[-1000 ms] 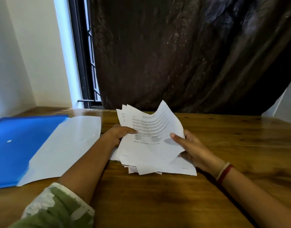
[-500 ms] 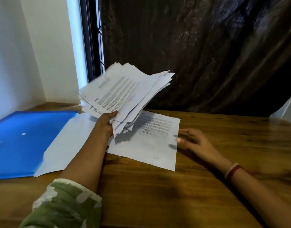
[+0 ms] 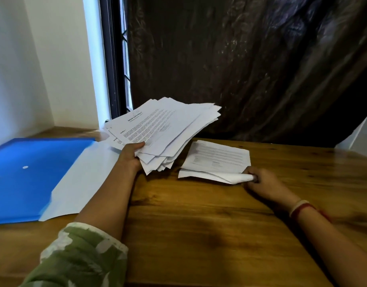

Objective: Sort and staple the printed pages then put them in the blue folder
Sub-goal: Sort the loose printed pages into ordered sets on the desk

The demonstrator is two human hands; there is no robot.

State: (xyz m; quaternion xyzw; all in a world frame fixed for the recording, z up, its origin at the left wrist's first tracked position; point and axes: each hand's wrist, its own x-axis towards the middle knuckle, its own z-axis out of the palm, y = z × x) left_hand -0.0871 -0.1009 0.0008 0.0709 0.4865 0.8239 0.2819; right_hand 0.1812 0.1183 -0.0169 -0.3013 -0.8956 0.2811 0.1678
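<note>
The left hand (image 3: pixel 130 157) holds the main stack of pages (image 3: pixel 164 129) lifted off the worktop (image 3: pixel 199 224), its fingers clamped around the near edge with the thumb on top. The sheets fan out unevenly. A second ago both hands had the whole pile resting on the wood. Since then the left hand has carried most of it up and to the left, leaving a small part behind.

That remainder, the loose pages (image 3: pixel 217 160), lies flat to the right of the lifted stack. It may be two sheets rather than one, but the blur makes that hard to settle. The right hand (image 3: pixel 263 183), which lay flat beside the paper half a second ago, now pinches the near corner and curls it upward.

So sorting has begun: the pile is being split and the first pages set apart. No stapling is done yet, and no stapler is in view.

The blue folder (image 3: pixel 23 177) lies open on the left side of the worktop, its pale flap (image 3: pixel 85 177) spread toward the left arm, with no pages in it.
</note>
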